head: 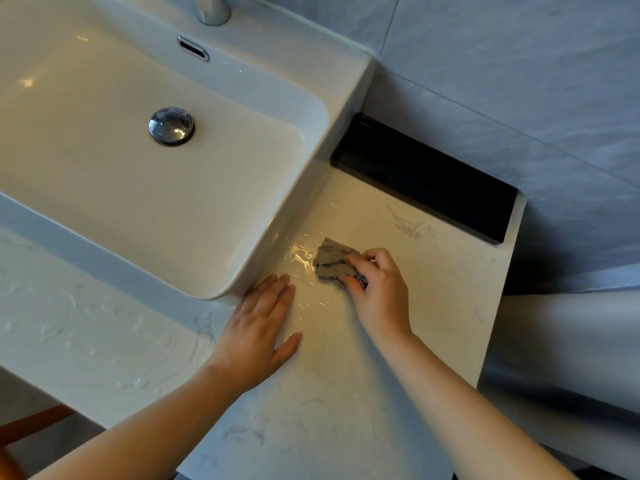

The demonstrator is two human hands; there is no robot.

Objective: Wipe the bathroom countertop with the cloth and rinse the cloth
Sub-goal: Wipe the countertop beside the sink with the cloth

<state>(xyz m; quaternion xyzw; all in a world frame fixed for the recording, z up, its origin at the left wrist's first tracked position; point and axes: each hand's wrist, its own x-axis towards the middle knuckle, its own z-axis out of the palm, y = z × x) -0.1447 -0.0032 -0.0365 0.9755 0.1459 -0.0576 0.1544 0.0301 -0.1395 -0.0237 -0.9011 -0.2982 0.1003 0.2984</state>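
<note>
My right hand (375, 285) pinching the crumpled grey cloth (334, 259) on the wet countertop (346, 393), my left hand (259, 323) flat, fingers straight, at its eight o'clock, sink (294, 188) corner at ten.

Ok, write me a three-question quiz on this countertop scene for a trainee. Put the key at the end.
1. True or false: the left hand holds the cloth.
2. Pick one. The cloth lies: A) in the basin under the tap; B) on the countertop, to the right of the sink; C) on the black tray.
3. Supply the missing word: the left hand's fingers lie ____ on the countertop.

Key: 1 false, the right hand grips it; 2 B; 3 flat.
</note>
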